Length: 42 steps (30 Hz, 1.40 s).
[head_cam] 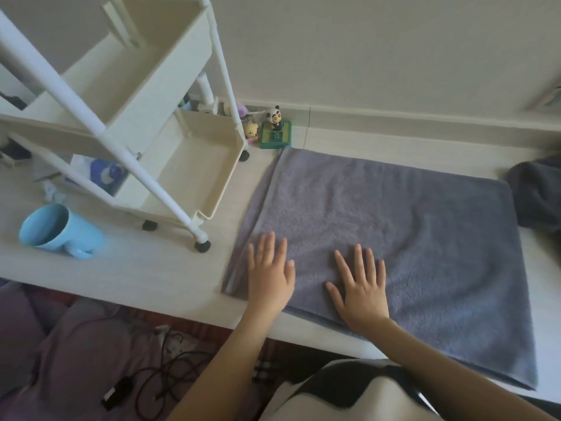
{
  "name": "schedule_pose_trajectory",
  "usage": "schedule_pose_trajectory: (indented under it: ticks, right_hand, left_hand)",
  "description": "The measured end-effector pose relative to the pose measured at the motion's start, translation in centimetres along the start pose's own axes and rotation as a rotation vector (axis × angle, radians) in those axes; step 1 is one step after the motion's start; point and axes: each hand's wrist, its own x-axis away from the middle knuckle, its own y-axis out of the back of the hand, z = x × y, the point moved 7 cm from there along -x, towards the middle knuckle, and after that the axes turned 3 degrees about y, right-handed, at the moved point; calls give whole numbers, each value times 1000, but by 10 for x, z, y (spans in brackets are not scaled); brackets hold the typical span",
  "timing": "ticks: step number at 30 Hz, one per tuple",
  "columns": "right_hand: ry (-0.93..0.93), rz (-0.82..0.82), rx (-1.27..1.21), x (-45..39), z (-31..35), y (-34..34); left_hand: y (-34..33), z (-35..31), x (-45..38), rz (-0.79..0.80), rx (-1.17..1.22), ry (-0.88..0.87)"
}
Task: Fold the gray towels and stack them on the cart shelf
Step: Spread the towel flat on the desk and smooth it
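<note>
- Now the gray towel (394,232) lies flat on the white table (145,268), spread wide, with its near edge at the table's front edge.
- My left hand (270,275) rests flat on the towel near its left edge, fingers straight and a little apart, holding nothing.
- My right hand (359,287) lies flat on the towel too, just beside the left one, fingers spread out, holding nothing.
- The towel looks doubled along its left and near sides (I can see a second layer peeking out there).
- A darker towel (537,196) sits in a lump at the far right of the table, just beside the flat one.
- The white cart (170,141) stands on the table to the left of the towel, on little black wheels.
- A blue mug (60,229) lies on its side to the left of the cart.
- A small panda toy (275,117) stands by the wall, just past the towel's far left corner.
</note>
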Motion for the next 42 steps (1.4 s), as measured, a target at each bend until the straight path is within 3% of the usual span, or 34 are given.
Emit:
schedule_pose_trajectory:
  ticks: [2,5,7,9,13,21,23,28,33,42]
  right_hand:
    - [-38,-5,17,4,-16,-3]
    - [-124,-3,39,16,-48,0]
    - [-173,7,41,20,-63,4]
    - [-201,14,18,16,-64,8]
    - [-201,14,3,1,-57,15]
    - [-560,18,-41,65,-169,13]
    - [-563,-2,-59,66,-171,18]
    - [-458,-13,-91,57,-153,14]
    - [-617,-8,-75,87,-208,12]
    - [-562,-5,-95,80,-194,21]
  left_hand:
    - [-18,-7,1,137,-87,-20]
    - [-23,1,4,217,-206,56]
    - [-17,-11,-5,216,-158,109]
    - [-12,-43,-19,172,-72,43]
    - [-38,-100,-25,210,-105,-282]
    - [-49,-88,-28,245,-228,-220]
    - [-48,-111,-30,215,-152,-207]
    - [-63,-175,-12,206,-143,-463]
    - [-65,-137,-20,167,-250,-368]
    - [-62,-120,-25,210,-206,-320]
